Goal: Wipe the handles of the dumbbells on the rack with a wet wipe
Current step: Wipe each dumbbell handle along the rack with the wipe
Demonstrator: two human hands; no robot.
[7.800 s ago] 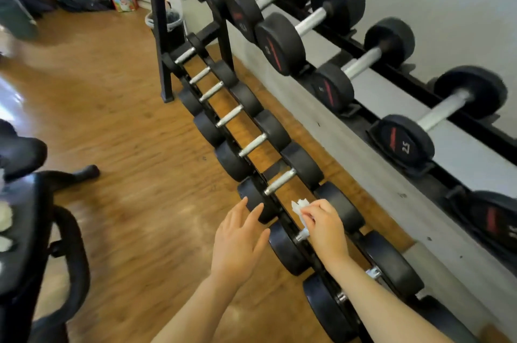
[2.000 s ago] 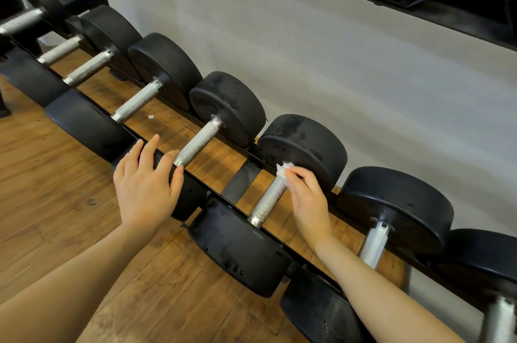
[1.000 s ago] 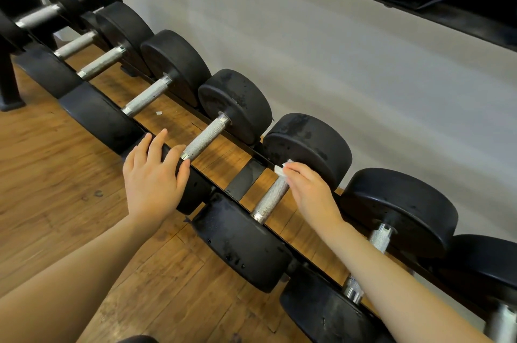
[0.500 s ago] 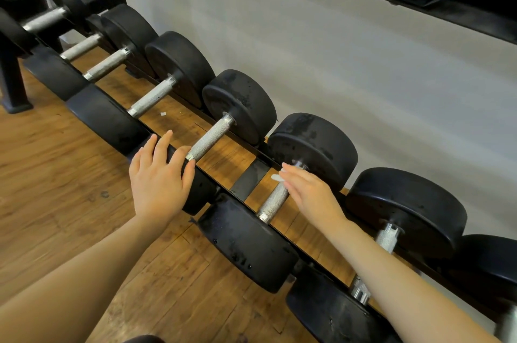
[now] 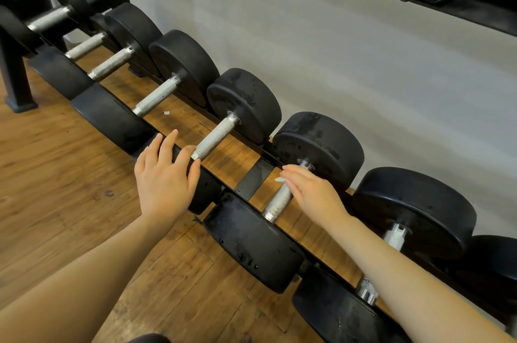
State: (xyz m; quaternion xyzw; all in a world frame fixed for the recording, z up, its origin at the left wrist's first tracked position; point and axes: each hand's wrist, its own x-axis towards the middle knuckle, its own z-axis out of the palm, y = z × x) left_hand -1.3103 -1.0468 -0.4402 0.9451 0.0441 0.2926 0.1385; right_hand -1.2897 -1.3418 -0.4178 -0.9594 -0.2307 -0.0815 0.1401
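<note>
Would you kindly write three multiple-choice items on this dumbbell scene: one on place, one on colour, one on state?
1. Where does the left hand rest?
A. on a dumbbell's near weight head
B. on the floor
C. on the wall

2. What colour are the weight heads?
A. red
B. black
C. white

3. What is the right hand doing?
A. hanging idle
B. lifting a dumbbell
C. holding a wet wipe at a handle

Key: 1 A, fingers lie over the head; 2 B, all heads are black; 3 C, white wipe shows at its fingertips.
</note>
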